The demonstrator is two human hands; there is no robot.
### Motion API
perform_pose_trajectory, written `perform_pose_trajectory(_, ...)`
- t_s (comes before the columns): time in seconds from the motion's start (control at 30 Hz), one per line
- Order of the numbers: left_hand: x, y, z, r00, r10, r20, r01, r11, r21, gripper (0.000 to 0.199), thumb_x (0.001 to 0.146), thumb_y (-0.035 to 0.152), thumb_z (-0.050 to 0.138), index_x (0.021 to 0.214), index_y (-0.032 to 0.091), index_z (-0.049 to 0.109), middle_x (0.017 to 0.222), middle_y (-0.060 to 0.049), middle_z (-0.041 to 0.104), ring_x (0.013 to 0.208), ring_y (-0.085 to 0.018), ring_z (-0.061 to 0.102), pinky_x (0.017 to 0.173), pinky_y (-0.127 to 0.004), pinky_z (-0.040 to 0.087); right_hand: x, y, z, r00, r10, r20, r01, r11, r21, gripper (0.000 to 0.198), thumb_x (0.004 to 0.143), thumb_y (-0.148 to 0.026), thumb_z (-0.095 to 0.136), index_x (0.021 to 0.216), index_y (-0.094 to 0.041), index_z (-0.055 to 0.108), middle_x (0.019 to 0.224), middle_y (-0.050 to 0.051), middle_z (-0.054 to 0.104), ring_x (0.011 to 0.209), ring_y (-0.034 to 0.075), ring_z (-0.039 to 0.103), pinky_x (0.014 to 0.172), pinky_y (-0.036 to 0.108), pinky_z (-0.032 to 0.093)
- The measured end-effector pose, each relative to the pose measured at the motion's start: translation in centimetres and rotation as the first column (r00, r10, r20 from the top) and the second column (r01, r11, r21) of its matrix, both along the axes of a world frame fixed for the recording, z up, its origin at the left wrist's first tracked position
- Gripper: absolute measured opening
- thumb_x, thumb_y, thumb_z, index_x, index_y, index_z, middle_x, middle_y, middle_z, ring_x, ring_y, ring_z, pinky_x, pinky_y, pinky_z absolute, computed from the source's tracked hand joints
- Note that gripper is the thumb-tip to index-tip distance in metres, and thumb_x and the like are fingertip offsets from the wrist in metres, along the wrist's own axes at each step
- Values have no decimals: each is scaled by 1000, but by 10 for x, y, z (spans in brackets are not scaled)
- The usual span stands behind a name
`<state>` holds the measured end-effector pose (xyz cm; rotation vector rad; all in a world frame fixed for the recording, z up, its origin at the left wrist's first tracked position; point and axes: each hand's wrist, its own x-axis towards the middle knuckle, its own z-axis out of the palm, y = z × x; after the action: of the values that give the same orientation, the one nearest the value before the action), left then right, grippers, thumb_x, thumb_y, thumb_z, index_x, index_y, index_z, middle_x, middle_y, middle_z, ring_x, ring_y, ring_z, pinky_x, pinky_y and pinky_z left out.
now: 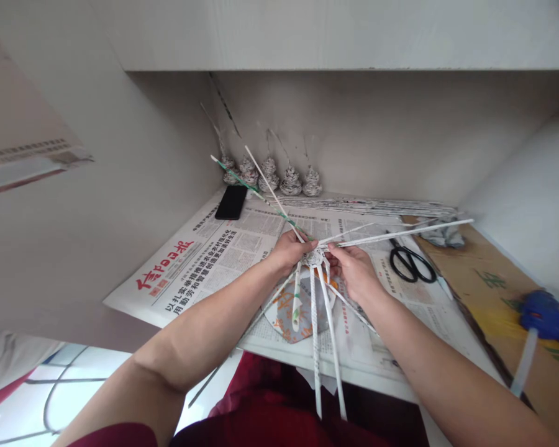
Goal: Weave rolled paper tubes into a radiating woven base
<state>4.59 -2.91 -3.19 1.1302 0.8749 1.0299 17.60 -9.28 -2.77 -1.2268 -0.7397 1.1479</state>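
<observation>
A small round woven piece of rolled-paper strips (313, 257) is held up over the front part of the table. Long paper tubes (315, 341) fan out from it, two hanging past the table edge and others pointing away to the left and right. My left hand (289, 251) is closed on its left side, thumb on top near the centre. My right hand (353, 266) pinches its right edge, where a long white tube (400, 233) runs out to the right. The fingers beneath the piece are partly hidden. Below lies a grey pad with orange print (284, 313).
Newspaper (205, 261) covers the table. Several woven gourd shapes (290, 181) stand at the back, near a black phone (231, 202) and a bundle of paper tubes (368, 206). To the right are black scissors (410, 262), cardboard (489, 279) and a blue glue gun (547, 320). A shelf (307, 37) overhangs.
</observation>
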Motion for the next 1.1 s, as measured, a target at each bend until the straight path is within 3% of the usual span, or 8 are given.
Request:
perform_pose_trajectory(0.17, 0, 0, -1, 999, 32, -1, -32, 999, 12, 35, 48, 26, 83, 64, 16, 52, 57, 4, 53, 55, -10, 48, 59, -25, 38, 1, -1, -2, 1000, 8, 10, -9, 999, 43, 32, 56, -33, 81, 79, -16, 66, 61, -1, 64, 48, 10, 56, 40, 20, 43)
perform_pose_trajectory(0.57, 0, -3, 5, 1000, 27, -17, -27, 999, -32, 40, 46, 28, 85, 62, 17, 49, 51, 6, 50, 50, -9, 44, 54, -23, 35, -1, -2, -6, 996, -1, 91, -7, 996, 85, 34, 59, -38, 81, 80, -16, 67, 63, -2, 65, 46, 10, 53, 41, 22, 42)
perform_pose_trajectory(0.87, -4, 0, 1, 999, -27, -28, 28, 999, 46, 40, 47, 32, 85, 66, 15, 54, 57, 4, 56, 53, -9, 48, 54, -23, 35, -1, -2, -6, 994, -29, 101, 17, 993, 119, 33, 59, -38, 80, 78, -15, 66, 60, -2, 63, 46, 9, 50, 42, 21, 38)
perform_pose_trajectory(1.1, -4, -4, 6, 991, -115, 68, 119, 991, -56, 43, 42, 30, 88, 67, 14, 57, 63, 1, 63, 57, -11, 56, 60, -25, 42, 1, 1, -8, 994, -71, 84, 63, 994, 93, 33, 57, -39, 81, 76, -17, 65, 61, -2, 64, 47, 10, 53, 41, 22, 40)
